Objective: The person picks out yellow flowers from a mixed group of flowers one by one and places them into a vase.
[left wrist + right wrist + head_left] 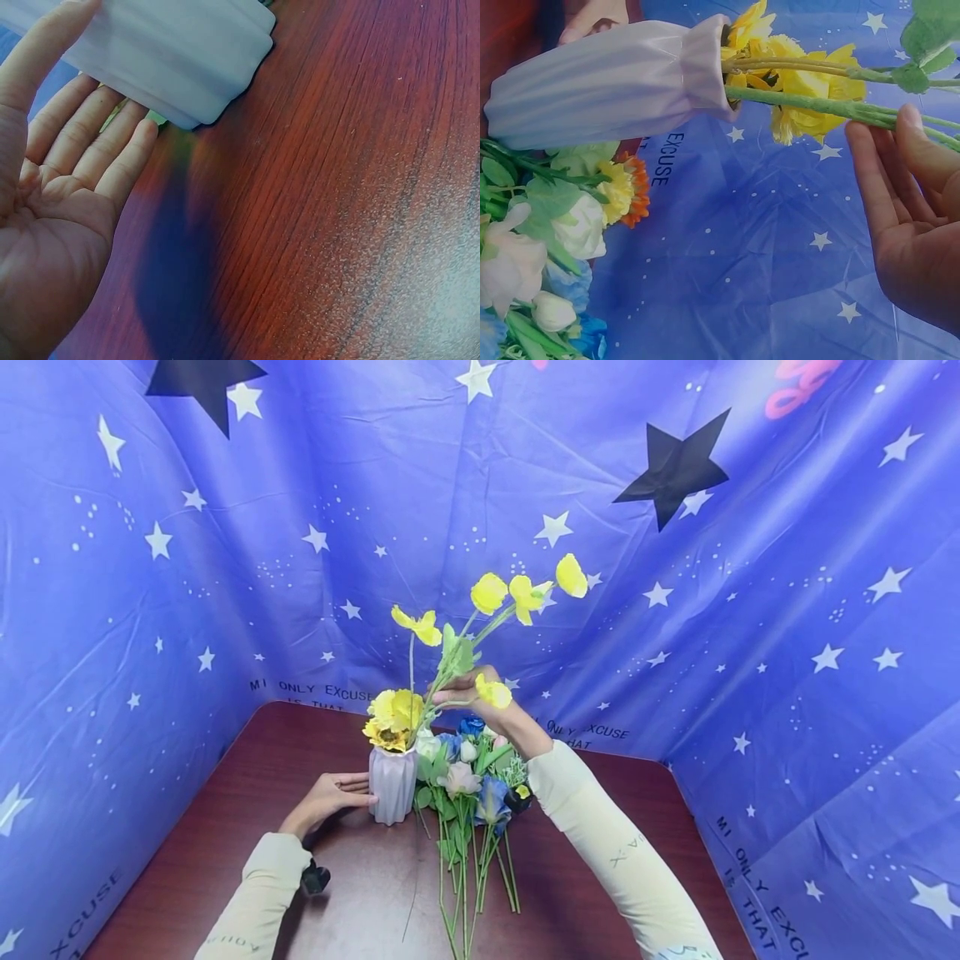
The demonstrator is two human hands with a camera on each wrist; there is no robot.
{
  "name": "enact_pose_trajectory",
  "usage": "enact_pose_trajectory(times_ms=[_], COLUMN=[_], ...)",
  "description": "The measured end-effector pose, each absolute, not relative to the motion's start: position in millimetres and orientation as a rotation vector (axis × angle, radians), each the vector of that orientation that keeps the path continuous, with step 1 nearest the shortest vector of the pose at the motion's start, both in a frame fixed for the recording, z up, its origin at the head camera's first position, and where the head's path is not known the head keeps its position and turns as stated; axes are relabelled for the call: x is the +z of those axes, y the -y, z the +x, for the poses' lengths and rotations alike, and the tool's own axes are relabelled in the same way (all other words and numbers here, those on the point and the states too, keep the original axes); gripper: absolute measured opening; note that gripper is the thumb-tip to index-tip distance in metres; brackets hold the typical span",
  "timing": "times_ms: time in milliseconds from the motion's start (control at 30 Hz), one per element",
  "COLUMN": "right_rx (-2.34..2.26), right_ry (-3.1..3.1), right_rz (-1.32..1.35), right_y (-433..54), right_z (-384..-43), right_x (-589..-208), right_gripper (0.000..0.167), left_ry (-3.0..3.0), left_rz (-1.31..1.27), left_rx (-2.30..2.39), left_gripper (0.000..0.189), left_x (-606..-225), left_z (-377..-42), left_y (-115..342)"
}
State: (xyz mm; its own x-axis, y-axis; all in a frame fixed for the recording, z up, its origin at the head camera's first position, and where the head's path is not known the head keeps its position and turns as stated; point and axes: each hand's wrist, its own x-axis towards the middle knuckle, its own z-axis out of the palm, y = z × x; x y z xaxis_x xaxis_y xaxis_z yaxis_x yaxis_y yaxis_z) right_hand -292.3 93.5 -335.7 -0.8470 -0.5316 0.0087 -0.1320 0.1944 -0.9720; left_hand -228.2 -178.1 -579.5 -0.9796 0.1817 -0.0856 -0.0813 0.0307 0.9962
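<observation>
Cream sleeves [611,852] reach in from the near side of a dark red wood-grain counter [367,893], toward a pale lilac fluted vase [392,787] standing upright between them. At the vase's left side, the person's left grip [333,797] has its fingers nearly straight, the thumb resting against the vase wall. A small black device [315,878] sits at that wrist.

Higher up, the right grip [922,240] pinches green stems [810,102] between thumb and fingers, above and slightly to the right of the vase's mouth. Below the pinch, the stems run down into the mouth; above it, their yellow poppies [489,593] fan up and to the right, past a tuft of green leaves [457,653]. One yellow bloom [492,691] hangs in front of the right hand.

A separate yellow flower [417,625] rises straight from the vase, over fuller yellow blossoms [397,708] crowding its rim. Just beside it, to the right, a loose bunch of white, blush and blue flowers [460,778] lies on the counter, stems pointing to the near side. Blue-violet cloth [360,460] printed with white stars drapes the walls behind, two large black stars [675,468] among them.
</observation>
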Motion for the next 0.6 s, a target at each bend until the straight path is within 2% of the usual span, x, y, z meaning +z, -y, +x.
enact_pose_trajectory(times_ms=[600], right_rx=[-1.769], right_ry=[-2.131], right_rz=[-0.617], right_y=[-88], right_z=[-303], right_x=[-349], right_gripper=[0.022], left_ry=[-2.105], left_rz=[0.070], left_rx=[2.042], left_gripper=[0.073], left_x=[-582], left_z=[-231], left_y=[178])
